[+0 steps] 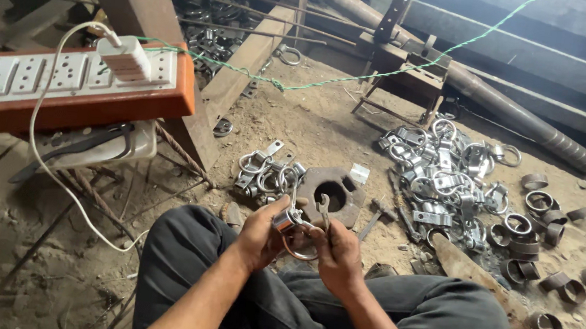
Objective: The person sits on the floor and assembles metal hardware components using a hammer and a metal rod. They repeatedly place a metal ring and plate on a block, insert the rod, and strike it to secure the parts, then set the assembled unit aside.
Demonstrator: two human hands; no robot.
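My left hand [261, 235] and right hand [334, 252] both grip a ring clamp [295, 228] above my knees. Heavy round die [332, 192] just ahead on the dirt floor [311, 126]; clamp pile [444, 180] right, power strip [76, 84] left.

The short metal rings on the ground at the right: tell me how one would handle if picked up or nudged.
Each short metal ring looks like a thick steel band, so probably stiff and heavy for its size. Those lying flat seem stable; one tipped on edge could roll, though the gritty dirt floor would likely stop it quickly.
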